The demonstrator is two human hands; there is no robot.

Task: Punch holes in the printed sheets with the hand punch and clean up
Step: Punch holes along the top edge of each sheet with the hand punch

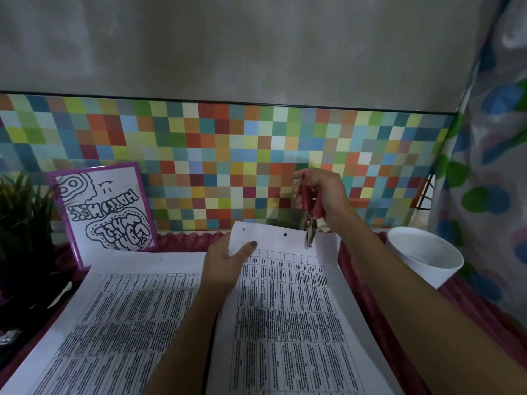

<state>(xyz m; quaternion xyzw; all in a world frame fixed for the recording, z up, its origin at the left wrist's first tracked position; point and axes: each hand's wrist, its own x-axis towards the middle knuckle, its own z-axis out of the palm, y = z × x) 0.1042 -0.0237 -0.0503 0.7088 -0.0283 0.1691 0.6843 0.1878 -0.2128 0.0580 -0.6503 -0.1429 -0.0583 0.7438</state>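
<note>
A ribbed dark-pink cloth [185, 240] is covering the worktop [467, 297]. A band of small multicoloured squares [199, 155] is running along the back wall, with bare grey plaster [256, 47] above it. A curtain [490, 166] with blue, green and pink spots is hanging at the right.

The printed sheet [285, 309], a table of dense text too small to read, is lying right of centre with its far edge lifted. The left hand [225, 260] is pinching that sheet's far left corner, thumb on top. Two punched holes [285, 234] are showing along the far margin.

The right hand [322, 195] is gripping the pink-handled hand punch [309, 220], fingers curled round the handles, and its metal nose is pointing down over the far edge of the sheet, right of the holes.

A second printed sheet [114, 323] is lying flat just beside it on the left. A purple-framed drawing [105, 209] is leaning against the wall, its bubble lettering upside down and not surely readable. A green plant [22, 206] is standing at the far left and a white cup [422, 255] at the right.
</note>
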